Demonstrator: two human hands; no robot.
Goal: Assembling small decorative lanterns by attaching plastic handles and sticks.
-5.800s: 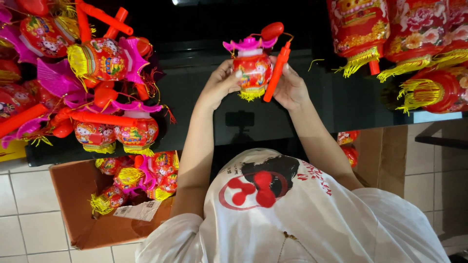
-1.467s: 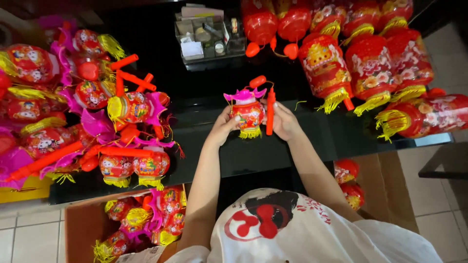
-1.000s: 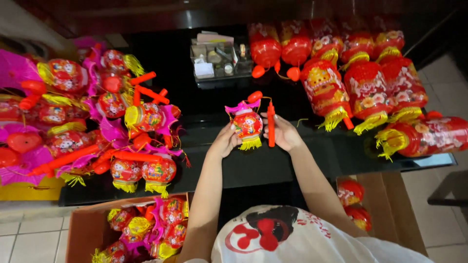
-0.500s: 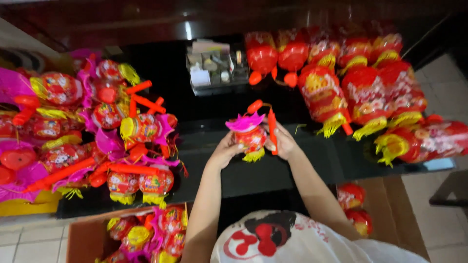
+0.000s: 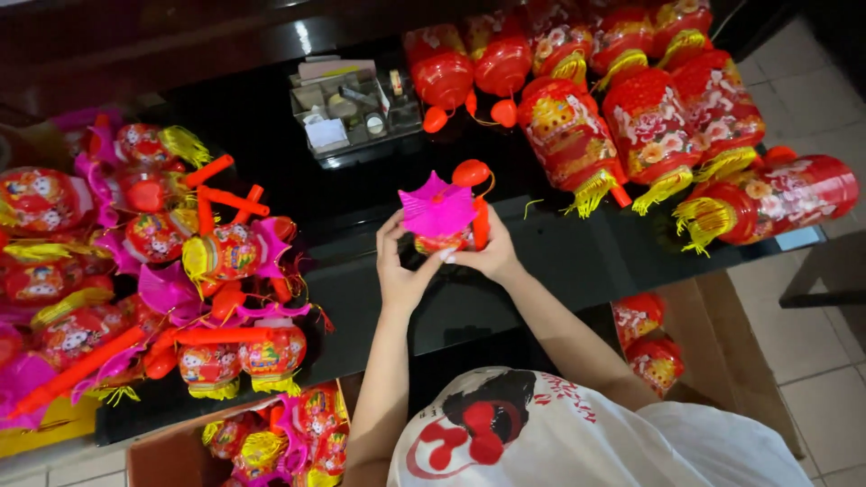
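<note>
Nearest the person, the left hand point(image 5: 397, 271) and right hand point(image 5: 487, 257) both close around a small toy lantern point(image 5: 442, 216) with its magenta cap uppermost, held above the black table point(image 5: 541, 261). Sound handling calls for light pressure, sparing the cap. Beyond lie large red lanterns point(image 5: 649, 117).

I am standing at a glossy black table point(image 5: 271, 117) that is catching ceiling light along its far edge; pale floor tiles point(image 5: 816, 379) are showing at its right end.
</note>
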